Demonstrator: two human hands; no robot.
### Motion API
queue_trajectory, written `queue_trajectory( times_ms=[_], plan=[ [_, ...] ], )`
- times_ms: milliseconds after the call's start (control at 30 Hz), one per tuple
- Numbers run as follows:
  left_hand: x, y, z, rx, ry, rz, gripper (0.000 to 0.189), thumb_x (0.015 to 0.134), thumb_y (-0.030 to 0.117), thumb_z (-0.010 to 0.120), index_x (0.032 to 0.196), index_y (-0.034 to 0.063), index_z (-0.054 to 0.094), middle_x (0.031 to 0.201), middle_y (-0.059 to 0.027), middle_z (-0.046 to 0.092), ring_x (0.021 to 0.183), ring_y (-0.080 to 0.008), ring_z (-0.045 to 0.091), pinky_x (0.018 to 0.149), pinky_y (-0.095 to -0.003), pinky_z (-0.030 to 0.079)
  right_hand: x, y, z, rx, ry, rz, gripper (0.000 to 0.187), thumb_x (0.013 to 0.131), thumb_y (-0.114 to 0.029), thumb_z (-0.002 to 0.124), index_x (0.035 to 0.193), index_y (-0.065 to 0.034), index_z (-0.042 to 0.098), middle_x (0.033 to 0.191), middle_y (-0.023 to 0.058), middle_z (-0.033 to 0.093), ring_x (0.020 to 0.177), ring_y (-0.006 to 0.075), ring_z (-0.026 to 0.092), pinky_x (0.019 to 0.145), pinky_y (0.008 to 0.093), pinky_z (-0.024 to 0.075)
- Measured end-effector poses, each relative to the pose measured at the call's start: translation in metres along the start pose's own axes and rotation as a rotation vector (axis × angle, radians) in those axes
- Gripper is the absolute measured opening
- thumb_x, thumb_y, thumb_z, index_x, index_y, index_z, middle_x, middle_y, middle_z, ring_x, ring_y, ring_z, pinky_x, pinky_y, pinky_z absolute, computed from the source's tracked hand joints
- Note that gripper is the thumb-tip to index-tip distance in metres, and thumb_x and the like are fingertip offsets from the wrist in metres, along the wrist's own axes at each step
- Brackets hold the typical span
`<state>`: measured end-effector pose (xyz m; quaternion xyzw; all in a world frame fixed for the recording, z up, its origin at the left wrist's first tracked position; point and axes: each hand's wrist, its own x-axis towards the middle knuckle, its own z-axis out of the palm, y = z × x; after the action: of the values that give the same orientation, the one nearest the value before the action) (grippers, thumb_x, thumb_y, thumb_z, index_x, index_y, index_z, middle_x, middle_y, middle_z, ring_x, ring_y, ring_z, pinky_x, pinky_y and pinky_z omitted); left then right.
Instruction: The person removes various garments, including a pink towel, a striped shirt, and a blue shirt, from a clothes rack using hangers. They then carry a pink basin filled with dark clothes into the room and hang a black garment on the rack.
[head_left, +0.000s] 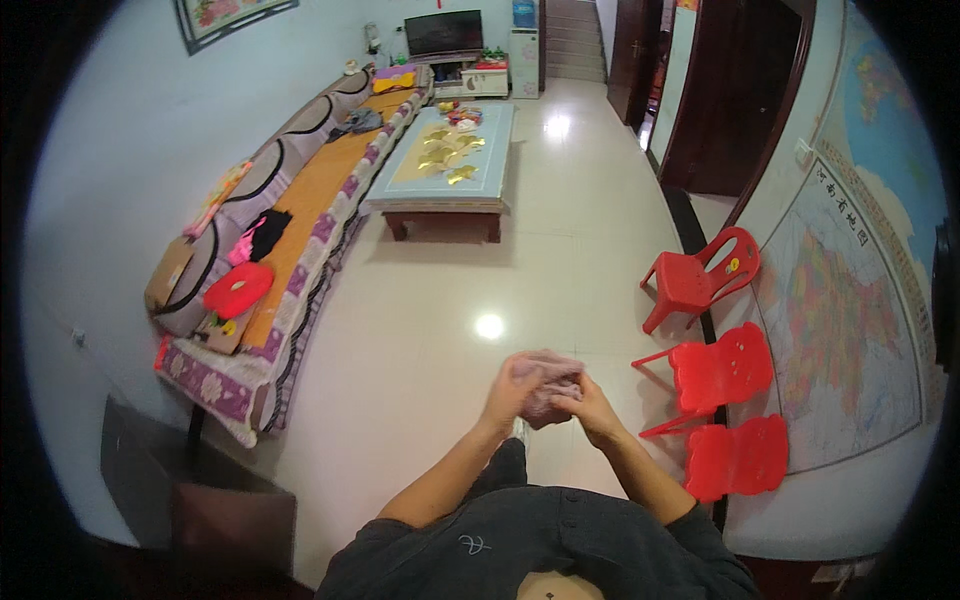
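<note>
A crumpled mauve cloth (551, 397) is bunched up between both hands, held above the tiled floor in front of my body. My left hand (516, 386) grips its left side, with the fingers partly behind the folds. On the right side, my right hand (589, 405) pinches the cloth with its thumb on top. The hands are slightly blurred, and the cloth hides some of the fingertips.
Three red plastic chairs (681, 283) line the right wall below a map (832, 330). Along the left wall runs a long sofa (307, 187) bearing a red cushion (238, 290) and clothes. A low table (442, 191) stands ahead. A dark brown panel (232, 529) is at lower left.
</note>
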<state>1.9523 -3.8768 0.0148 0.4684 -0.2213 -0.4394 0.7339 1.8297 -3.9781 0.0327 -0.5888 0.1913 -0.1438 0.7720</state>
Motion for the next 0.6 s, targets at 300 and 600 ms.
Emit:
queue_trajectory(
  times_ms=[300, 600],
  plan=[
    [0.314, 0.04, 0.04, -0.338, -0.123, -0.251, 0.046, 0.094, 0.035, 0.04, 0.122, -0.0006, 0.044, 0.116, -0.0121, 0.054, 0.102, -0.0214, 0.055, 0.087, -0.0349, 0.046, 0.236, -0.077, -0.151, 0.113, 0.073, 0.101, 0.038, 0.08, -0.017, 0.064, 0.11, -0.0025, 0.046, 0.102, 0.0078, 0.054, 0.094, 0.0153, 0.053, 0.081, 0.0294, 0.0445],
    [0.619, 0.041, 0.111, -0.256, -0.223, -0.41, 0.042, 0.094, 0.045, 0.035, 0.11, 0.0094, 0.053, 0.081, -0.0023, 0.055, 0.07, -0.0135, 0.056, 0.066, -0.0284, 0.049, 0.422, -0.126, -0.337, 0.352, 0.218, -0.015, 0.038, 0.084, -0.025, 0.06, 0.113, -0.0019, 0.049, 0.102, 0.0068, 0.057, 0.093, 0.0143, 0.055, 0.081, 0.0284, 0.0451]
  ],
)
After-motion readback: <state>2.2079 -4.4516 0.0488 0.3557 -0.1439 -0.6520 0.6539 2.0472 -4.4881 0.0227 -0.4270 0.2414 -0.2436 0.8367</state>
